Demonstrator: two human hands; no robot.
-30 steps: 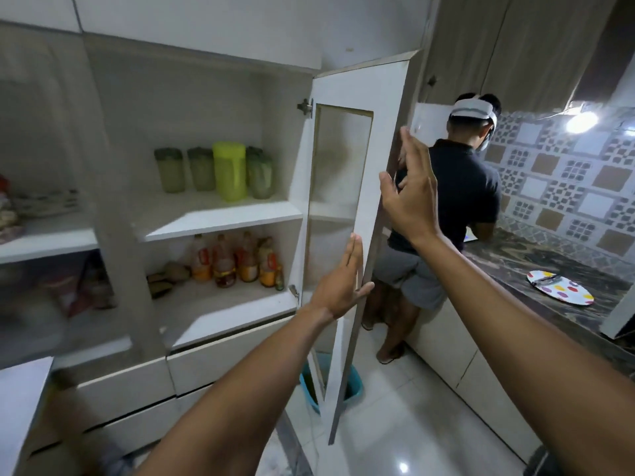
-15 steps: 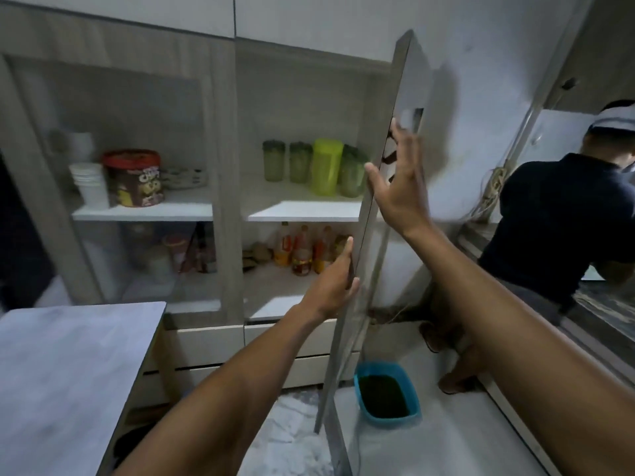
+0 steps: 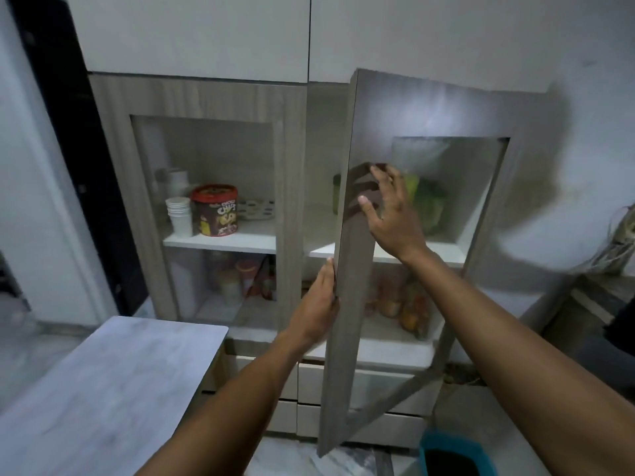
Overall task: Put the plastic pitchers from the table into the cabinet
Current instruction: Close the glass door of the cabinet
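Observation:
The cabinet's right glass-fronted door stands partly ajar, swung most of the way toward the frame. My right hand lies flat against its front, fingers spread. My left hand touches the door's free edge lower down, fingers straight. Green plastic pitchers stand on the upper shelf behind the door's glass, blurred; one more green edge shows in the gap. The grey table at lower left is bare in view.
The left cabinet door is closed, with paper cups and a red cereal tub behind its glass. Bottles fill the lower right shelf. A blue bucket sits on the floor at lower right. Drawers lie beneath.
The right door has swung further toward closed under both hands. My view has turned left, so the other person has dropped out of sight.

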